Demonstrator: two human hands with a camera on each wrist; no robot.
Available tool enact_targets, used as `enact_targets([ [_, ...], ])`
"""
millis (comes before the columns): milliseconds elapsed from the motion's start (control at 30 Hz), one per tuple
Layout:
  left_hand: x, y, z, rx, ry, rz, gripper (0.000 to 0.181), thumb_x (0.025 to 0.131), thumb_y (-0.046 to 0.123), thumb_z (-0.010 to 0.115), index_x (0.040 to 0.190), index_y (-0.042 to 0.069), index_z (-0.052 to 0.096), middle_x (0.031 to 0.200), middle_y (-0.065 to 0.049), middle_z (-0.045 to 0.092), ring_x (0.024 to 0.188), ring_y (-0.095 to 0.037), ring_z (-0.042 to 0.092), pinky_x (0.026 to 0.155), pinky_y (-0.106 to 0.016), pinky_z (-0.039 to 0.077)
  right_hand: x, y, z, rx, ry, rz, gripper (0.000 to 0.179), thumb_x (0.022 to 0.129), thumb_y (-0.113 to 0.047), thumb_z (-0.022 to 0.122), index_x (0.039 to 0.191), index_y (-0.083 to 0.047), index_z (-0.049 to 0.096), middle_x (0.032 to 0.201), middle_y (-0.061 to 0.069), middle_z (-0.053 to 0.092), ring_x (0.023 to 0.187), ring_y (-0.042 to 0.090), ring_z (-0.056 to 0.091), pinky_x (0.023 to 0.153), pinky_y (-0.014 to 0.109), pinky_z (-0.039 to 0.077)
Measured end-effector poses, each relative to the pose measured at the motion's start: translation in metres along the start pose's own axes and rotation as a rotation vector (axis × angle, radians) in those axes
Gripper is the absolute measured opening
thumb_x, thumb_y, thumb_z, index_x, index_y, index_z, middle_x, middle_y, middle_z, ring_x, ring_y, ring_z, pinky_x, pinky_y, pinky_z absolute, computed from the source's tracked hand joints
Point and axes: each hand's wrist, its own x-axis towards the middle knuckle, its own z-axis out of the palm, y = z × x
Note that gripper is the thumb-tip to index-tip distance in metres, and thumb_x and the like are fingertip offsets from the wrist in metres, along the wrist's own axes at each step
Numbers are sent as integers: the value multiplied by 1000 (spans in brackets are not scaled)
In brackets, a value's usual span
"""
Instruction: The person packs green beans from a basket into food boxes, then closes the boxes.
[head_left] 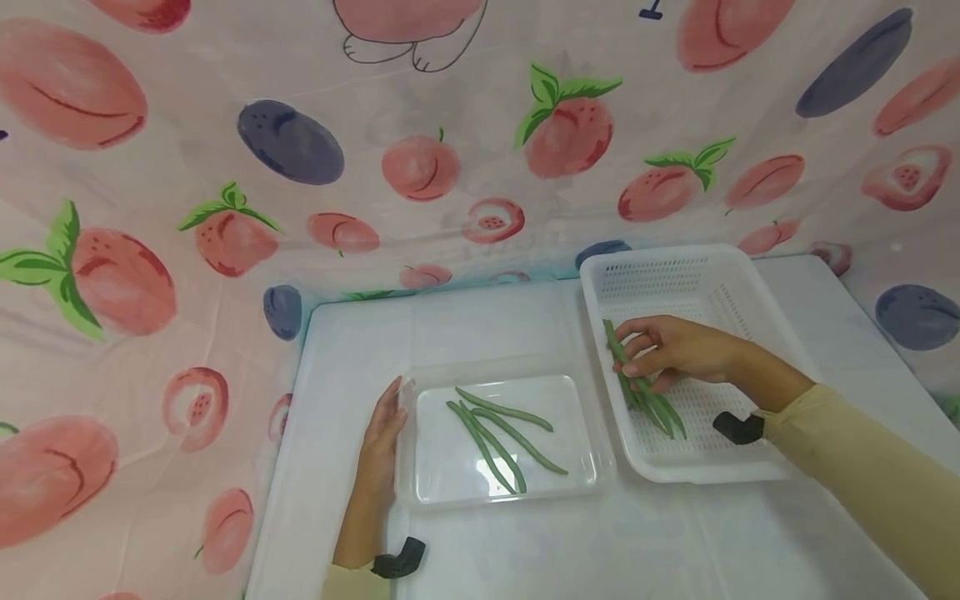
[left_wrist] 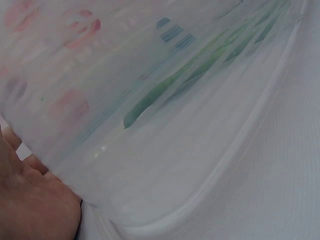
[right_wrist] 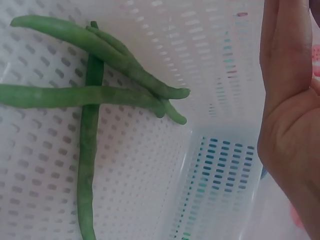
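A clear plastic container [head_left: 510, 510] with several green beans [head_left: 513, 412] on its bottom sits on the white table. Against its left wall rests my left hand [head_left: 382, 433], fingers along the outside; the left wrist view shows the palm [left_wrist: 37, 205] beside the see-through wall. My right hand [head_left: 678, 350] reaches into a white perforated basket [head_left: 757, 317] and pinches a green bean [head_left: 610, 330] between thumb and fingers. Below it, more green beans [head_left: 660, 412] lie in the basket. In the right wrist view, crossing beans [right_wrist: 87, 165] show, but the fingertips are out of frame.
The basket stands on the right, close beside the container. White table surface [head_left: 352, 350] surrounds both. A fruit-printed cloth [head_left: 360, 108] hangs behind the table and along its sides.
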Motion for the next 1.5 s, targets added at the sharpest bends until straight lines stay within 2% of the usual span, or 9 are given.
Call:
enact_targets([
  [200, 0, 0, 0, 4, 6, -13, 51, 107, 32, 47, 156, 37, 35, 165, 15, 32, 155, -19, 30, 118, -53, 36, 4, -4, 7, 49, 1, -5, 53, 94, -12, 73, 135, -2, 42, 100, 11, 69, 77, 17, 68, 65, 36, 63],
  [333, 0, 0, 1, 2, 6, -14, 51, 107, 32, 47, 156, 37, 35, 165, 16, 32, 155, -18, 29, 119, -53, 35, 8, -7, 11, 25, 12, -6, 53, 95, -15, 72, 137, -5, 41, 99, 10, 66, 75, 15, 63, 64, 41, 64],
  [433, 0, 0, 1, 10, 12, -12, 51, 107, 33, 47, 156, 37, 36, 165, 16, 31, 156, -18, 28, 120, -53, 34, 12, -11, 15, 7, 10, 5, 56, 97, -17, 71, 142, -5, 38, 105, 12, 64, 79, 20, 68, 65, 44, 64],
  [600, 0, 0, 1, 15, 15, -9, 51, 107, 32, 47, 157, 36, 36, 165, 15, 32, 155, -18, 30, 120, -52, 34, 18, -16, 22, -11, -18, 4, 60, 100, -20, 66, 147, -6, 32, 110, 15, 64, 88, 36, 74, 60, 40, 63],
  [700, 0, 0, 1, 7, 10, -7, 51, 108, 31, 47, 157, 35, 36, 165, 15, 32, 155, -19, 31, 119, -52, 35, 21, -20, 25, -17, -43, -8, 59, 101, -22, 65, 147, -7, 32, 111, 19, 65, 88, 38, 74, 59, 37, 62],
  [1000, 0, 2, 1, 5, 9, -5, 51, 108, 30, 46, 157, 35, 36, 166, 14, 31, 155, -20, 29, 120, -53, 34, 34, -35, 41, -22, -69, 9, 58, 98, -24, 70, 145, -10, 38, 107, 15, 68, 83, 34, 75, 60, 39, 63],
  [1233, -1, 2, 2, 10, 7, -4, 52, 107, 32, 47, 158, 33, 35, 166, 14, 31, 155, -20, 30, 119, -52, 36, 45, -42, 56, -21, -106, 25, 49, 99, -19, 68, 141, -15, 42, 107, 18, 67, 84, 34, 75, 57, 37, 62],
  [1500, 0, 1, 2, 7, 12, 0, 50, 108, 28, 46, 157, 34, 36, 166, 14, 30, 155, -20, 29, 119, -52, 35, 54, -48, 68, -71, -142, 22, 50, 98, -22, 69, 141, -16, 43, 110, 19, 67, 83, 32, 73, 59, 40, 62],
])
